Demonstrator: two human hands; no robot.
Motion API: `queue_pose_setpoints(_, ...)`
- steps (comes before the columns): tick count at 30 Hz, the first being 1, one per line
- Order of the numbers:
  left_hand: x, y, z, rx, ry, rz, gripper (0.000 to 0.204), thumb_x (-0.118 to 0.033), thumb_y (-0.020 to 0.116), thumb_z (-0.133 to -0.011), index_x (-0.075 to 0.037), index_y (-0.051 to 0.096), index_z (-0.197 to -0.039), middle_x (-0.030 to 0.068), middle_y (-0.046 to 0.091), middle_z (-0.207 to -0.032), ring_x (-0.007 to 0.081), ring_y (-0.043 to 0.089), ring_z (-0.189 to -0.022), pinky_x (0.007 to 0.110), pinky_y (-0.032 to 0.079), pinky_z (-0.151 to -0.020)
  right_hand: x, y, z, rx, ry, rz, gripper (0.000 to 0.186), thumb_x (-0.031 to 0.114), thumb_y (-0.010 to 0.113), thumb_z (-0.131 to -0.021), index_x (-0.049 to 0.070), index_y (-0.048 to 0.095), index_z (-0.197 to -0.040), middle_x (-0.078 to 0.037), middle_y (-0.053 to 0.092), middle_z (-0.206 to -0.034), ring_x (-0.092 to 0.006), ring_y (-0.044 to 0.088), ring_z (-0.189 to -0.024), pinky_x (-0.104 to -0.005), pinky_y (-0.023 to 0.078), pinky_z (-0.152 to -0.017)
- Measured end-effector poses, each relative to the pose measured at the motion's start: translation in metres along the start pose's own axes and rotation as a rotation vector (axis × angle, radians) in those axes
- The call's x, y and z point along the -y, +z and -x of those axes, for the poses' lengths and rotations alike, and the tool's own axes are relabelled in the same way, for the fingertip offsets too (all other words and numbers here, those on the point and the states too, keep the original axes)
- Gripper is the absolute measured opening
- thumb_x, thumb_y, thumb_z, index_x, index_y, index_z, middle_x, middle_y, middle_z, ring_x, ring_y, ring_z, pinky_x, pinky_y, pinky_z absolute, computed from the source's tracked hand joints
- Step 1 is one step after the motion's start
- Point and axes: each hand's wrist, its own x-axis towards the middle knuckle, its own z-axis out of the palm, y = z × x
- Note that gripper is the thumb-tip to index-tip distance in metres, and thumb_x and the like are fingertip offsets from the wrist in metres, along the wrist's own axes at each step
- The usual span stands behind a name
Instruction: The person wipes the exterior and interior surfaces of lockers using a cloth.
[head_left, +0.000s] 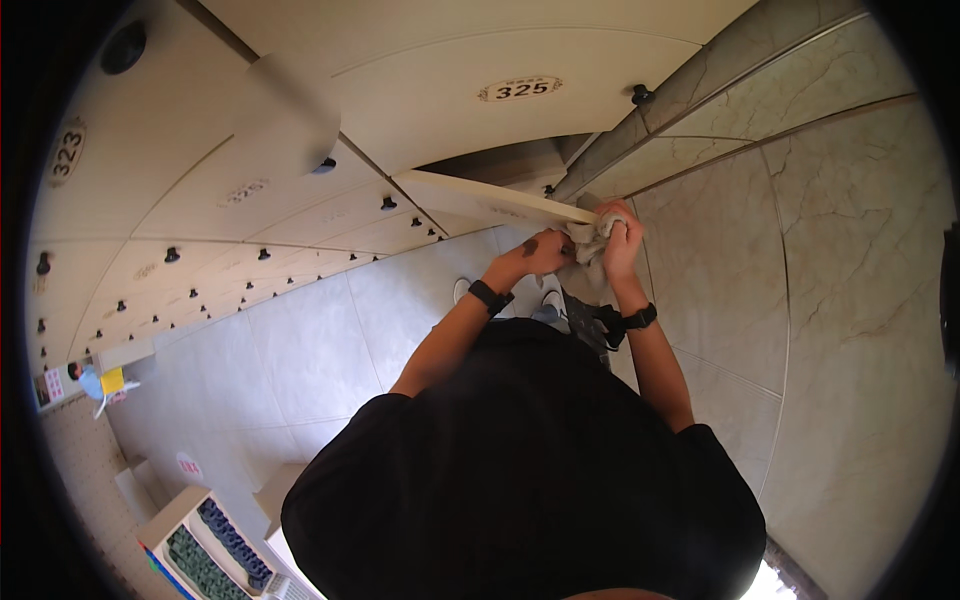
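Observation:
My left hand and my right hand are both closed on a crumpled grey cloth, held against the free edge of an open cream locker door. The cloth hangs down a little between my wrists. Each wrist carries a black band. My black shirt fills the lower middle of the view, and my white shoes show on the floor below the hands.
Rows of cream locker doors with small black knobs cover the upper left. A marbled stone wall stands to the right. Light floor tiles stretch left. A white box of dark items sits at the lower left.

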Motion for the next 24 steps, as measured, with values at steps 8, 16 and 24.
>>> queue_pose_setpoints(8,0.010,-0.009,0.003,-0.043,0.116,-0.026,0.025,-0.017,0.065,-0.079,-0.001,0.070,-0.098,0.0219,0.068,-0.093,0.0375,0.066,-0.087,0.043,0.052,-0.076,0.000,0.008,0.012,-0.160,0.166,0.104,0.019,0.003,0.036,-0.079,-0.004,0.051,-0.070,-0.009,0.054,-0.073,-0.0170,0.050,-0.068,-0.0293,0.040,-0.064)
queue_pose_setpoints(16,0.005,-0.014,0.008,-0.040,0.091,-0.120,0.029,-0.024,0.067,-0.081,-0.004,0.070,-0.102,0.0206,0.068,-0.097,0.0372,0.065,-0.093,0.043,0.051,-0.082,0.003,0.001,0.016,-0.112,0.172,0.124,0.019,0.002,0.036,-0.079,-0.004,0.053,-0.072,-0.008,0.054,-0.074,-0.0164,0.049,-0.068,-0.0291,0.039,-0.064)
queue_pose_setpoints(24,-0.035,-0.015,0.037,-0.010,-0.038,0.023,0.036,-0.017,0.065,-0.080,0.001,0.063,-0.111,0.0155,0.071,-0.094,0.0307,0.068,-0.080,0.041,0.053,-0.075,0.010,-0.023,0.005,0.492,0.104,0.069,0.018,0.002,0.041,-0.079,-0.007,0.056,-0.084,-0.014,0.053,-0.084,-0.0240,0.053,-0.078,-0.0312,0.043,-0.073)
